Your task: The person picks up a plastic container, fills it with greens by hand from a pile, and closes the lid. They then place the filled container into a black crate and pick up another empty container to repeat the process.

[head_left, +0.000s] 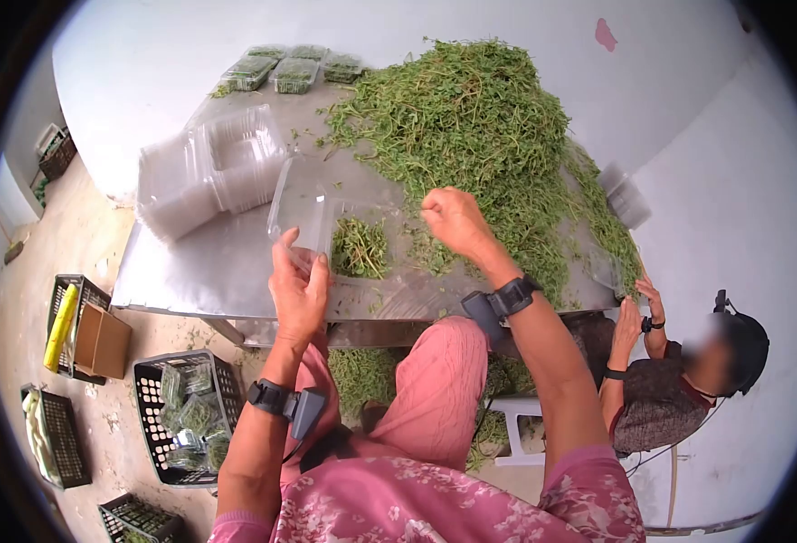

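An open clear plastic box (303, 204) lies at the table's front edge, with some green sprigs (360, 247) in its right half. My left hand (299, 285) is at the box's left front side, thumb and fingers around its near edge. To the right of the box, my right hand (457, 220) is raised over the table, fingers curled in; whether something small is between them is hidden. Just beyond it rises a large heap of green sprigs (471, 118). Stacked empty clear boxes (181, 181) stand at the left of the table.
Filled clear boxes (295, 75) sit at the table's back left. A co-worker (670, 389) is at the right, both hands by the table's edge near another box. Black crates (186, 416) stand on the floor at left, one holding packed boxes. More sprigs lie under the table.
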A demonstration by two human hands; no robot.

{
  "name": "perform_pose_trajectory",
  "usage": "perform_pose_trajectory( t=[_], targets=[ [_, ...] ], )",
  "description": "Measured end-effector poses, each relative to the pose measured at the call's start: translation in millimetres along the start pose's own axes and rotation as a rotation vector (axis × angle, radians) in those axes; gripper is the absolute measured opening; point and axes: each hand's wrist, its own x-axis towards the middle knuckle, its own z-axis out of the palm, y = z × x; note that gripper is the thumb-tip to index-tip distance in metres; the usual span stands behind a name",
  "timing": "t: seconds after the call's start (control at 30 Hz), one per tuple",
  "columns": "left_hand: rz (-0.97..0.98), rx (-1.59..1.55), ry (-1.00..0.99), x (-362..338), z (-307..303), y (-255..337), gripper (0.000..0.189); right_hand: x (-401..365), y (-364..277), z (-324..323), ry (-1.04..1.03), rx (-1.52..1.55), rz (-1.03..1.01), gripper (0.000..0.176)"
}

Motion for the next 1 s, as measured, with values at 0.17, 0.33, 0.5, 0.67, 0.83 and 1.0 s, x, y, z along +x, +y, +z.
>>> perform_pose_trajectory(
  t=[0.17, 0.33, 0.5, 0.67, 0.83, 1.0],
  targets=[
    [0.008, 0.03, -0.01, 1, 0, -5, 0.046, 0, 67, -25, -0.167, -0.349, 0.436, 0.047],
    [0.029, 0.077, -0.021, 1, -1, -5, 0.046, 11, 100, -23, -0.365, -0.398, 0.54, 0.063],
    [-0.005, 0.109, 0.012, 1, 0, -1, 0.045, 20, 115, -14, -0.449, -0.381, 0.524, 0.053],
    [-0.018, 0.09, 0.013, 1, 1, 1, 0.046, 18, 99, -16, -0.483, -0.358, 0.549, 0.037],
    [-0.001, 0.082, 0.011, 0, 0, 1, 0.046, 9, 98, -30, -0.279, -0.205, 0.466, 0.03],
    [-0.003, 0.082, 0.014, 0, 0, -1, 0.047, 7, 76, -56, -0.141, 0.04, 0.46, 0.03]
  ],
)
